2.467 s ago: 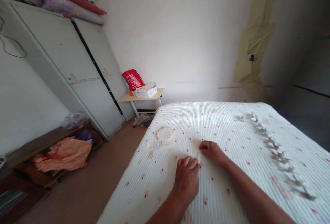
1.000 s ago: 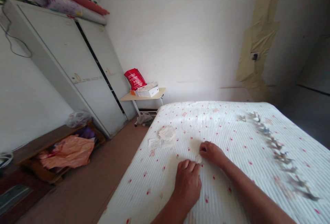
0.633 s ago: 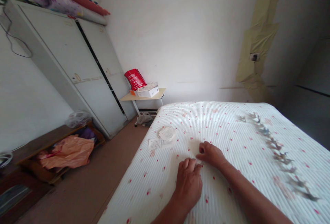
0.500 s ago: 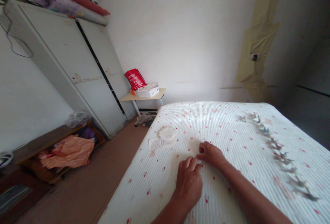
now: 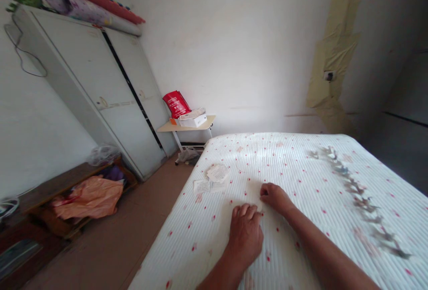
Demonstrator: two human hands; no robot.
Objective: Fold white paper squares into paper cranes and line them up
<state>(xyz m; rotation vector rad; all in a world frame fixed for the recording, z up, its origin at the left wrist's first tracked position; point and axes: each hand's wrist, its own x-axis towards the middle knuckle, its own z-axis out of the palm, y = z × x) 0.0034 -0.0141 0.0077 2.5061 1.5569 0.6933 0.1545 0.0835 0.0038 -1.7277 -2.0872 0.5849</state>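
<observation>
My left hand (image 5: 246, 232) rests on the white bed cover (image 5: 294, 245) with its fingers curled downward; whatever lies under them is hidden. Just to its upper right, my right hand (image 5: 274, 197) has its fingers drawn together in a pinch, low over the cover, and what they hold is too small to make out. The two hands are a small gap apart. Printed paper pieces (image 5: 218, 173) lie on the cover beyond my left hand, toward the bed's left edge. A row of small folded-looking paper shapes (image 5: 355, 186) runs down the right side, blurred.
At the back stands a small table (image 5: 166, 127) with a red bag (image 5: 176, 104) and a white box (image 5: 194, 121). A tall grey cabinet (image 5: 80, 71) carries rolled mats (image 5: 90, 11). An orange plastic bag (image 5: 92, 197) lies on a low wooden unit at the left.
My right hand has shifted slightly to the right, away from my left hand, and its fingers have drawn in. My left hand has barely moved. The view has shifted a little.
</observation>
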